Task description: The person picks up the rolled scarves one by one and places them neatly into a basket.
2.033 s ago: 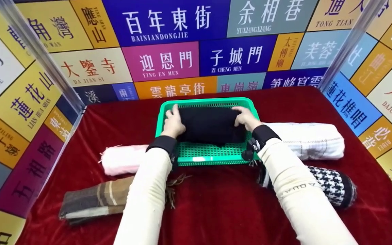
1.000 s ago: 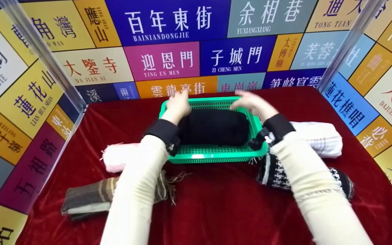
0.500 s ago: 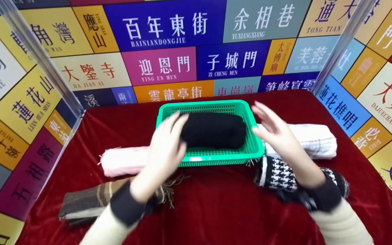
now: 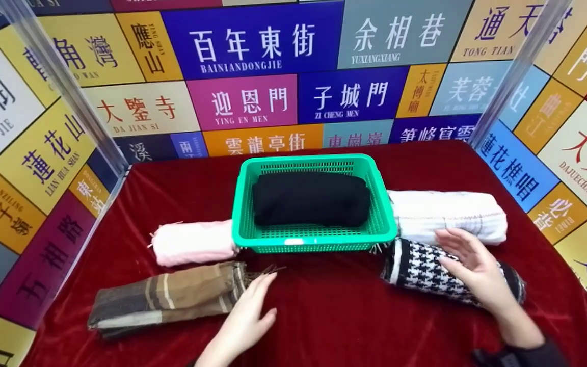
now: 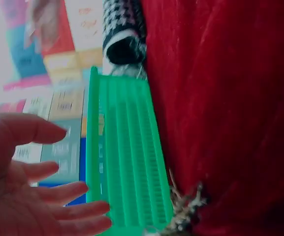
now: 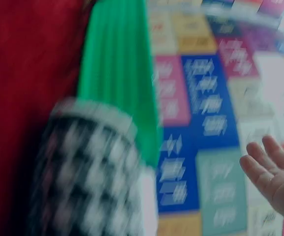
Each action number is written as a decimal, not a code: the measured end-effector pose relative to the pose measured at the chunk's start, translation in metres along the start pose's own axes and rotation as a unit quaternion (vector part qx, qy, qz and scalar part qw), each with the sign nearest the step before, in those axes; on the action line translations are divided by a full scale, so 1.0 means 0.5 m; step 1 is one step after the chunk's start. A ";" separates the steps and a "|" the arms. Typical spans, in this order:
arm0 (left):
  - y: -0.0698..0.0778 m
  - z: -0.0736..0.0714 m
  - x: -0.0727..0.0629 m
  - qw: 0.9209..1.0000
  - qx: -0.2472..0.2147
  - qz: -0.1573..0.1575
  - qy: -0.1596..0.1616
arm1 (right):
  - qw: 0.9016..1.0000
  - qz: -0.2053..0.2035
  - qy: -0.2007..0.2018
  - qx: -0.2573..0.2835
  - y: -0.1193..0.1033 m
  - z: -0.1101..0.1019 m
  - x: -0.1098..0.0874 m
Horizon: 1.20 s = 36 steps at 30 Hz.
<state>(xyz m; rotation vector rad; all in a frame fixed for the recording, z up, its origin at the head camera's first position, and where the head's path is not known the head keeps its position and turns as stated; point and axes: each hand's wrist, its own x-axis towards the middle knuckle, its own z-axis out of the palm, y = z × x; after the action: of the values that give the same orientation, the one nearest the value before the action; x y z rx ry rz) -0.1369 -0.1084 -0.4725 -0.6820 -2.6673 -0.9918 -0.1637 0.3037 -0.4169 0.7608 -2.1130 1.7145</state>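
Observation:
A folded black cloth [image 4: 311, 199] lies in the green plastic basket [image 4: 319, 241]. My left hand [image 4: 245, 321] is held with straight, relaxed fingers near the fringed end of the brown plaid scarf [image 4: 166, 295]; it holds nothing. In the left wrist view those fingers [image 5: 73, 196] spread out in front of the basket's side. Over the rolled black-and-white houndstooth scarf [image 4: 426, 267] hovers my right hand [image 4: 477, 270], fingers loose and nothing in them. The right wrist view, blurred, shows that scarf [image 6: 87, 172] beside the basket.
A rolled pink scarf [image 4: 194, 242] lies left of the basket, and a white folded scarf [image 4: 451, 216] lies to its right. Dark red velvet [image 4: 324, 316] covers the table. Clear posts [image 4: 510, 71] and printed panels [image 4: 252, 38] stand around the back and sides.
Both hands have let go of the black cloth, which stays in the basket. They have drawn back toward me and apart, the left to the lower left, the right to the lower right.

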 end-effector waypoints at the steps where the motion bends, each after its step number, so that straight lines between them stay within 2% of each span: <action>1: -0.003 0.001 -0.006 1.000 -0.009 -0.010 -0.003 | 0.996 0.000 -0.017 -0.084 0.014 -0.019 -0.009; 2: -0.006 0.001 -0.012 1.000 -0.016 -0.016 -0.006 | 0.985 -0.008 -0.037 -0.170 0.028 -0.039 -0.018; 3: -0.008 0.001 -0.017 1.000 -0.023 -0.018 -0.007 | 0.965 -0.014 -0.057 -0.256 0.042 -0.058 -0.026; 4: -0.010 0.002 -0.022 0.999 -0.026 -0.019 -0.008 | 0.939 -0.020 -0.082 -0.333 0.055 -0.078 -0.035; 5: -0.011 0.002 -0.027 0.999 -0.026 -0.021 -0.012 | 0.914 -0.025 -0.107 -0.390 0.067 -0.096 -0.043; 6: -0.013 0.002 -0.032 0.999 -0.024 -0.020 -0.016 | 0.895 -0.025 -0.133 -0.424 0.078 -0.113 -0.051; 7: -0.013 0.003 -0.036 0.999 -0.023 -0.021 -0.022 | 0.884 -0.018 -0.152 -0.441 0.089 -0.129 -0.058; 9: -0.015 0.004 -0.041 0.999 -0.022 -0.024 -0.036 | 0.873 0.007 -0.181 -0.453 0.107 -0.155 -0.070; 11: -0.014 0.005 -0.044 0.998 -0.016 -0.026 -0.048 | 0.867 0.036 -0.202 -0.454 0.124 -0.175 -0.076; 15: -0.013 0.004 -0.046 0.998 -0.006 -0.023 -0.065 | 0.850 0.071 -0.231 -0.468 0.160 -0.195 -0.075; 17: -0.011 0.002 -0.049 0.997 0.002 -0.026 -0.069 | 0.845 0.080 -0.239 -0.473 0.177 -0.196 -0.072; 22: -0.005 -0.004 -0.054 0.995 0.012 -0.033 -0.096 | 0.841 0.120 -0.247 -0.466 0.197 -0.193 -0.071; 26: 0.000 -0.005 -0.051 0.993 0.008 -0.022 -0.119 | 0.837 0.134 -0.254 -0.465 0.202 -0.195 -0.071; 28: 0.002 -0.005 -0.048 0.992 0.008 -0.016 -0.128 | 0.843 0.122 -0.245 -0.463 0.206 -0.197 -0.071; 33: 0.006 -0.001 -0.044 0.990 0.011 -0.011 -0.141 | 0.865 0.081 -0.201 -0.453 0.218 -0.204 -0.080; 36: 0.005 0.000 -0.042 0.990 0.010 -0.009 -0.142 | 0.868 0.074 -0.184 -0.456 0.221 -0.206 -0.088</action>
<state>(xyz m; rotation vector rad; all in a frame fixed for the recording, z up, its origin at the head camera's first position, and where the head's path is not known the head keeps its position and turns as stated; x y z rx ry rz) -0.1174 -0.1140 -0.4782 -0.8555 -2.9257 -0.9323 -0.2012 0.4281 -0.5060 0.6438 -2.8828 0.4379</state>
